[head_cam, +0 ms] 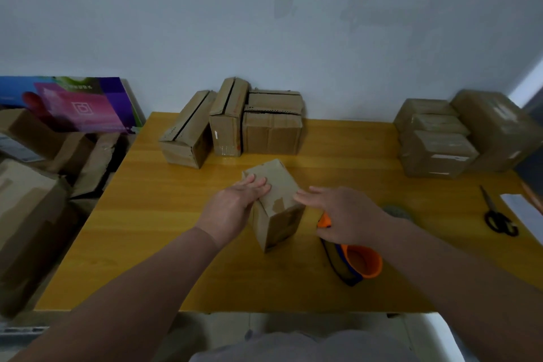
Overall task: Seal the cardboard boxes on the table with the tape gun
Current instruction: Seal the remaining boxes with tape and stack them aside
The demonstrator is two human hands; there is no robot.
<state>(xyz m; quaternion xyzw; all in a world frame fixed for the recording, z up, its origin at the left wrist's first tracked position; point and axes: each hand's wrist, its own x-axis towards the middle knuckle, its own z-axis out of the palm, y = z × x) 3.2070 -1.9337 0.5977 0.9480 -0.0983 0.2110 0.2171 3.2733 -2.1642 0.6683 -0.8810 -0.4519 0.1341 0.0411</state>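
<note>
Centrally, near the front half of the yellow wooden worktop (164,232), stands a small cardboard box (277,206), upright on its narrow end and turned at a slant to the edge, its top flaps folded flat. The left hand (235,207) rests on the box's top left edge with straight fingers laid flat across the cardboard. The right hand (345,216) reaches in from the other side, fingers straight and spread narrow, their tips at the box's top right edge. Under that palm lies the tape gun (357,263), orange and blue, on the worktop just beside the box; whether the palm touches it I cannot tell. Further back, against the wall, three unsealed boxes (227,126) sit side by side with dark gaps along their top seams. At the far right a cluster of taped boxes (437,151) is packed close together. Black-handled scissors (499,216) lie near the right edge, well apart from the hands. Off the worktop to the left, more cartons (32,203) are heaped, with a blue and purple printed box (85,104) leaning behind them.
</note>
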